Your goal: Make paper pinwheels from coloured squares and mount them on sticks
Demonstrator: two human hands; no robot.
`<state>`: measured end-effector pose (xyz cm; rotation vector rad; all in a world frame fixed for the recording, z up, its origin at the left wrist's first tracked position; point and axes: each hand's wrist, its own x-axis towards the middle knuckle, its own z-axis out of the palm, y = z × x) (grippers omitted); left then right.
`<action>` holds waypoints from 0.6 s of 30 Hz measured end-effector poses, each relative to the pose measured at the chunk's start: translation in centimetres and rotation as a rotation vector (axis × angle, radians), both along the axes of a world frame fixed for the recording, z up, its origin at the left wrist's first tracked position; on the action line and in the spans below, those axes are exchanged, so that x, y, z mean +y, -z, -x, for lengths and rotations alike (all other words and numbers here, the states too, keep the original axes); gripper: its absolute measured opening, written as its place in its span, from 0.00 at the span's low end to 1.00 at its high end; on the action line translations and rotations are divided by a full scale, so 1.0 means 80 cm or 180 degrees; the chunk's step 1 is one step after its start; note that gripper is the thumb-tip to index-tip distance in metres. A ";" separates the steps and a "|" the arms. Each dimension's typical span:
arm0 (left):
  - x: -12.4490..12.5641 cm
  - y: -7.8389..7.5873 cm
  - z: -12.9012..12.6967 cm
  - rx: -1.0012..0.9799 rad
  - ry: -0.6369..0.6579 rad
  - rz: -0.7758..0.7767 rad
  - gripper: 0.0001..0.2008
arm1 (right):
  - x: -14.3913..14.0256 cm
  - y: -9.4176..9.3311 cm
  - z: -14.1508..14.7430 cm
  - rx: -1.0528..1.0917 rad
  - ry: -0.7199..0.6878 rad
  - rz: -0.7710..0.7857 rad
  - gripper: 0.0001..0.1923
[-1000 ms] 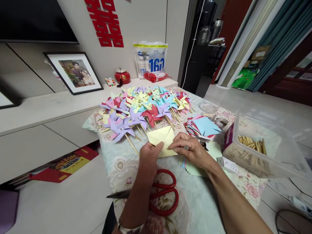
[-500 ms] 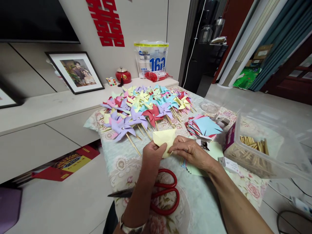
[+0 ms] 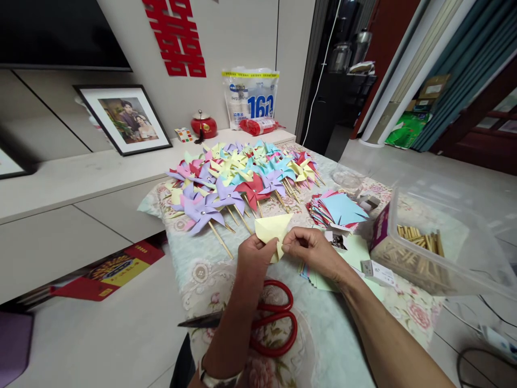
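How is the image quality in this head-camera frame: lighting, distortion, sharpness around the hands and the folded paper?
Head view: soft, even indoor light, faint shadows, no strong glare; wide-angle lens bends the door frames and cabinet edges near the borders; the yellow paper, left hand and right hand are sharp, as are the pinwheels and red scissors; the clear plastic box at the right looks hazy.

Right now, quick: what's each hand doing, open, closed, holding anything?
Left hand: closed, pinching the folded yellow paper at its lower edge.
Right hand: closed, fingertips pinching the same yellow paper from the right.
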<state>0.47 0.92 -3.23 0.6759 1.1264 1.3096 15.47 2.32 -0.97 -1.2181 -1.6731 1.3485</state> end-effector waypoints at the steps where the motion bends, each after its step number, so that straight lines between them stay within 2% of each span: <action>1: 0.000 -0.001 0.000 -0.0025 0.0004 -0.0004 0.16 | 0.000 0.000 0.002 0.0029 0.0063 0.0014 0.07; 8: -0.001 -0.002 -0.003 -0.0202 -0.0100 0.0066 0.17 | -0.001 0.003 0.010 0.0116 0.0504 -0.0035 0.05; 18: 0.000 0.003 -0.001 -0.0320 -0.0094 0.0057 0.17 | -0.002 0.008 0.012 0.0096 0.0691 0.0052 0.05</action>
